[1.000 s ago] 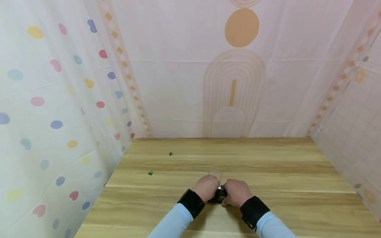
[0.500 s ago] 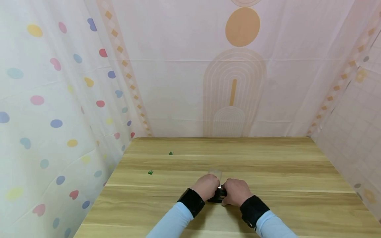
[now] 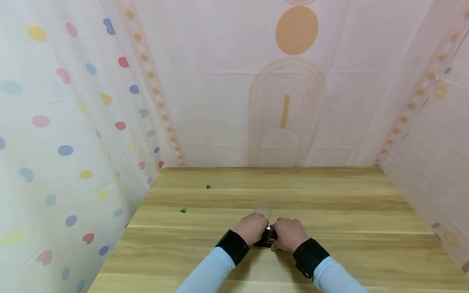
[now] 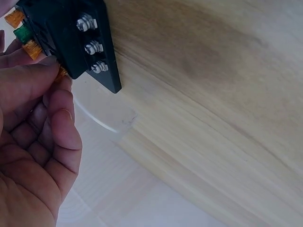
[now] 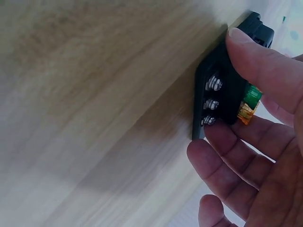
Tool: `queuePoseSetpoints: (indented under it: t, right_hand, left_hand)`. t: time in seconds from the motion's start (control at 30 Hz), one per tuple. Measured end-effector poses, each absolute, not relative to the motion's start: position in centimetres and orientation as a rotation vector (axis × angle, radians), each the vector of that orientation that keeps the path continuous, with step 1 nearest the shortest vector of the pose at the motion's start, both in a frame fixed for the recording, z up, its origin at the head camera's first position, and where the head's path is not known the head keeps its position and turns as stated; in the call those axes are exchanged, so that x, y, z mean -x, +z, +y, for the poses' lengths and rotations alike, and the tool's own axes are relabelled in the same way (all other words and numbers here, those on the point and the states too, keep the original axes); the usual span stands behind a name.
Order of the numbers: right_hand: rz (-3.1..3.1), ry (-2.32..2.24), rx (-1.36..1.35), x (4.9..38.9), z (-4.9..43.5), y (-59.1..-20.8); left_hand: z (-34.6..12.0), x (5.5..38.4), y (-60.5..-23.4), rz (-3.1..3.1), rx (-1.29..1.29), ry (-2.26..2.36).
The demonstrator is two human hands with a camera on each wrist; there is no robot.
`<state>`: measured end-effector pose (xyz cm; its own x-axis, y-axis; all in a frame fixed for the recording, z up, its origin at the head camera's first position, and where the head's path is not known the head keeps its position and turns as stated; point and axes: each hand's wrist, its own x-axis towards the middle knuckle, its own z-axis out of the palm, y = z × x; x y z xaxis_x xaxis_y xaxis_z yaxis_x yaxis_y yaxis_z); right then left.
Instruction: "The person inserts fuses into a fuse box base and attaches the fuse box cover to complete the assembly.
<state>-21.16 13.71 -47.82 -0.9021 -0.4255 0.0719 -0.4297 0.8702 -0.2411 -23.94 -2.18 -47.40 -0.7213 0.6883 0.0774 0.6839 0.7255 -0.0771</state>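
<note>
Both hands are at a black fuse block [image 3: 264, 241] on the table. Silver screws [image 4: 93, 47] line its edge, and orange and green blade fuses [image 4: 22, 33] stick up from it. In the left wrist view, my left hand [image 3: 251, 228] pinches an orange fuse [image 4: 61, 74] at the block between thumb and finger. My right hand [image 3: 290, 235] grips the block from the right, its thumb along the side and fingertips by the screws. Beyond the left hand a clear plastic cover [image 3: 263, 210] lies flat, partly hidden by that hand.
Two small green pieces lie on the wooden table [image 3: 348, 211] at the left: a nearer green piece [image 3: 183, 210] and a farther green piece [image 3: 209, 186]. A patterned curtain [image 3: 220, 101] hangs behind the table's far edge, with more cloth at both sides.
The head view has shifted slightly, so everything sits a little higher and farther left. Both hands keep their places at the fuse block.
</note>
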Motion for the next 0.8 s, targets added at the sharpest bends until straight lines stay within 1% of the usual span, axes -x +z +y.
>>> queuePoseSetpoints:
  t: [0.8]
  right_hand:
    - [-3.073,0.43,-0.643,21.12,14.32,-47.99]
  left_hand:
    - [-2.57,24.06,-47.41,-2.895,1.107,-0.066]
